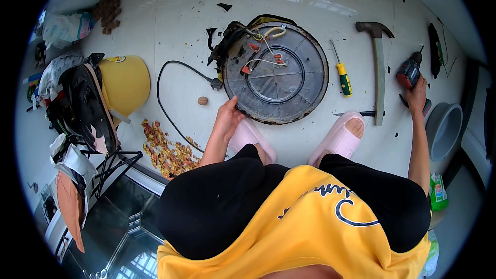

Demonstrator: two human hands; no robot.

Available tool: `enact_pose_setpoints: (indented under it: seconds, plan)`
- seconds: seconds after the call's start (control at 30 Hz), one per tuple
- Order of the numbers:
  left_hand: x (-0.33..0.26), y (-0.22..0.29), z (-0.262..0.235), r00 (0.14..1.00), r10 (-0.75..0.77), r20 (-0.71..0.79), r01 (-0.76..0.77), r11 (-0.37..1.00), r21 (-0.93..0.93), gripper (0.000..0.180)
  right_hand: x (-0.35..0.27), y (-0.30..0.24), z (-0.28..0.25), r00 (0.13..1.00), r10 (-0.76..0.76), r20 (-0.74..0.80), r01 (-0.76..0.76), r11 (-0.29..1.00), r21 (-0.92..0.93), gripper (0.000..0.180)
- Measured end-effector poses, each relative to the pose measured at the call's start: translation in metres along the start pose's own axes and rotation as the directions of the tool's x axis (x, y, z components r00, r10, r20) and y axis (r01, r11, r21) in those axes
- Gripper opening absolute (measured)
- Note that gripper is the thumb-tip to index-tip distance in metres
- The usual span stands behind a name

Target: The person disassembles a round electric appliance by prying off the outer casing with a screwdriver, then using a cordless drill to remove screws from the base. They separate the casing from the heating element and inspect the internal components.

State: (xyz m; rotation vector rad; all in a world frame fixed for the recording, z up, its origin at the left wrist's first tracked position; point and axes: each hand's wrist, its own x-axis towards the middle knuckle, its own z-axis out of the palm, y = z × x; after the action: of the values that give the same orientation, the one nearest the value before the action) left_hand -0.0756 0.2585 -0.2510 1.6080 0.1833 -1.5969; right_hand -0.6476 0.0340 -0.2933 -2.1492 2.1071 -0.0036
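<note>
A round, grime-stained metal appliance base lies on the floor before my feet, with loose wires and red connectors on its face. Ragged black plastic clings to its upper left edge. My left hand grips its lower left rim, thumb on top and fingers partly hidden. Off to the right, my right hand is closed around the handle of a cordless drill, whose bit points away from me. The drill's lower end shows below the hand, near the floor.
A yellow-green screwdriver and a claw hammer lie between base and drill. A black power cord curls at left near a walnut, dried peels and a yellow bucket. A grey basin stands right.
</note>
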Motion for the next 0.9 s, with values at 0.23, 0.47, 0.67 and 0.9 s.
enact_pose_setpoints:
  seconds: [0.23,0.47,0.67,0.9]
  plan:
    - [-0.003,-0.004,0.005,0.998,0.019,-0.056,-0.025,0.994,-0.104,0.029,-0.002,-0.02,-0.039,0.977,0.035,0.211,-0.003,0.989,-0.148,0.073]
    - [-0.012,-0.005,0.008,0.99,0.139,-0.037,-0.14,0.989,-0.038,0.024,-0.022,-0.149,-0.091,0.943,-0.258,-0.212,0.27,0.962,0.03,0.041]
    - [-0.012,0.003,0.0,0.982,0.187,-0.001,-0.182,0.957,0.225,0.024,-0.049,-0.241,-0.054,0.922,-0.246,0.299,-0.011,0.756,0.654,0.034]
    - [-0.008,0.012,-0.015,0.986,0.139,0.096,-0.15,0.983,0.109,0.037,-0.038,-0.28,-0.025,0.663,-0.166,0.73,-0.584,0.495,0.643,0.044]
